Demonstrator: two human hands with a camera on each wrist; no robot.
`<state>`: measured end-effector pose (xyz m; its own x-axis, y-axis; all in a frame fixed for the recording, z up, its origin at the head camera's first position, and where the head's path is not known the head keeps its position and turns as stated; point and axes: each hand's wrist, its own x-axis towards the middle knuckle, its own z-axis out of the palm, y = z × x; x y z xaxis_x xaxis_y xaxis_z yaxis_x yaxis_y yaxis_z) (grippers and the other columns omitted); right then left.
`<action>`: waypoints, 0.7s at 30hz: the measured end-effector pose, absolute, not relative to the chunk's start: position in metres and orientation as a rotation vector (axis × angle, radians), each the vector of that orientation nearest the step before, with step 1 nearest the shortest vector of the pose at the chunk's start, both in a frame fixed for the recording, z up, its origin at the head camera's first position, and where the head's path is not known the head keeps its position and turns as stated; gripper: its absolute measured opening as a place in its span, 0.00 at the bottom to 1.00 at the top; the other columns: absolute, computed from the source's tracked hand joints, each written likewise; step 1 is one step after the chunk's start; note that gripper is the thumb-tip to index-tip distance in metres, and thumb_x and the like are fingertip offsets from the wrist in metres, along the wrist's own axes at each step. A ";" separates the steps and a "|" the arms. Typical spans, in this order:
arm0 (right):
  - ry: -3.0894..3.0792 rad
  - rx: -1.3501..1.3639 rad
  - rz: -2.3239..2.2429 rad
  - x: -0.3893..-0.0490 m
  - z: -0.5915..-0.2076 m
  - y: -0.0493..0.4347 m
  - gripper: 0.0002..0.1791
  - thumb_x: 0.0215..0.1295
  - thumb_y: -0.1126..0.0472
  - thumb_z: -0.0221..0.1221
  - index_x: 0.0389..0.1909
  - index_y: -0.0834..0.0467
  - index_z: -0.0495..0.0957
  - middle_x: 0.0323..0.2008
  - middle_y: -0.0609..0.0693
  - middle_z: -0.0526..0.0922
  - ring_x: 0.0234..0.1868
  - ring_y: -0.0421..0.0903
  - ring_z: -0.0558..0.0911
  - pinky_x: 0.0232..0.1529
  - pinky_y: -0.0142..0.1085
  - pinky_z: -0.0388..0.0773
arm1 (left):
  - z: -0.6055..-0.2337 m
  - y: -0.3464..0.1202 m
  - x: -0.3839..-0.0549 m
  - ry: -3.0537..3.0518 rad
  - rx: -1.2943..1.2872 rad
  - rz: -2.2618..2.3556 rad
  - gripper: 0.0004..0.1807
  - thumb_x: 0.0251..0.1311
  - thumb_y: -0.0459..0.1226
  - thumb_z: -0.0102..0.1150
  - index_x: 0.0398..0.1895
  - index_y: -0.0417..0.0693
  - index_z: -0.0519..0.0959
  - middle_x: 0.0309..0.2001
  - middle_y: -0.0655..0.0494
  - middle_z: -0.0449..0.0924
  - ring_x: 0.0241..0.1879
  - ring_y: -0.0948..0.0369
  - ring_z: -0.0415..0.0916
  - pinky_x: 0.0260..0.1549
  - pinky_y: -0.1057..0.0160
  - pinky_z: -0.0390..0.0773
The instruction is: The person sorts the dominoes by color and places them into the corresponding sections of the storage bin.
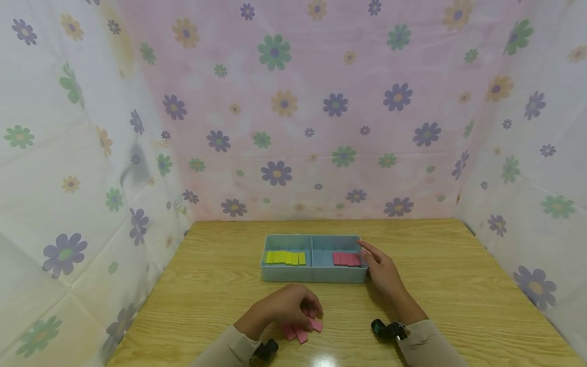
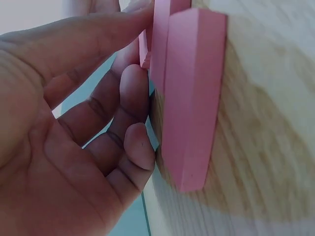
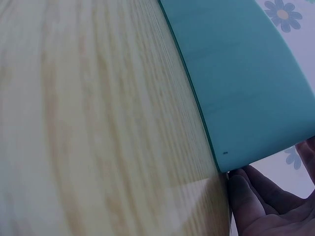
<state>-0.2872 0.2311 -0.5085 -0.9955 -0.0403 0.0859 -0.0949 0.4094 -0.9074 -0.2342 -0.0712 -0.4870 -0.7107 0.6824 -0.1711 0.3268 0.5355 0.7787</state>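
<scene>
My left hand [image 1: 293, 306] is low over a small group of flat pink blocks [image 1: 300, 335] on the table, its fingers curled. In the left wrist view its thumb and fingers pinch a pink block [image 2: 144, 51]; a larger-looking pink block [image 2: 192, 103] lies beside the fingertips. My right hand [image 1: 384, 272] holds the right end of a light blue two-compartment box [image 1: 286, 275], index finger and thumb at the rim. In the right wrist view other fingers [image 3: 243, 194] touch the box's lower corner.
Yellow blocks [image 1: 285, 258] stand in a row in the left compartment, and several pink blocks [image 1: 346, 259] in the right one. A divider [image 1: 312, 251] separates them. Flowered cloth [image 1: 316, 112] encloses the wooden table [image 1: 211, 285] at the back and sides.
</scene>
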 end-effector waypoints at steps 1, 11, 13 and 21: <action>-2.599 0.121 1.686 -0.287 -0.509 0.231 0.28 0.81 0.39 0.46 0.77 0.40 0.67 0.75 0.55 0.69 0.62 0.54 0.74 0.51 0.44 0.71 | -0.487 -0.071 -0.235 2.332 0.825 1.026 0.12 0.54 0.30 0.77 0.38 0.55 0.89 0.32 0.64 0.84 0.32 0.70 0.78 0.34 0.70 0.80; -2.581 0.105 1.716 -0.290 -0.513 0.231 0.26 0.82 0.40 0.46 0.76 0.39 0.68 0.78 0.53 0.65 0.80 0.59 0.61 0.74 0.62 0.63 | -0.481 -0.071 -0.236 2.470 0.829 0.930 0.13 0.51 0.30 0.77 0.38 0.54 0.90 0.30 0.68 0.83 0.31 0.72 0.77 0.33 0.71 0.80; -2.579 0.105 1.717 -0.290 -0.514 0.231 0.26 0.82 0.40 0.46 0.76 0.39 0.68 0.78 0.52 0.65 0.80 0.59 0.61 0.74 0.62 0.64 | -0.480 -0.070 -0.236 2.500 0.817 0.902 0.13 0.51 0.31 0.77 0.39 0.55 0.90 0.30 0.69 0.83 0.31 0.73 0.76 0.33 0.72 0.79; -2.574 0.120 1.729 -0.292 -0.516 0.233 0.26 0.82 0.41 0.47 0.76 0.39 0.68 0.79 0.52 0.64 0.80 0.59 0.60 0.75 0.62 0.63 | -0.481 -0.068 -0.238 2.553 0.779 0.845 0.11 0.52 0.33 0.78 0.38 0.57 0.91 0.31 0.71 0.84 0.32 0.73 0.77 0.34 0.71 0.79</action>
<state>-0.2917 0.2328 -0.5162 -0.9963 -0.0429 0.0749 -0.0856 0.3761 -0.9226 -0.2384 -0.0684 -0.4807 -0.7921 0.5935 -0.1423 0.3914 0.6729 0.6278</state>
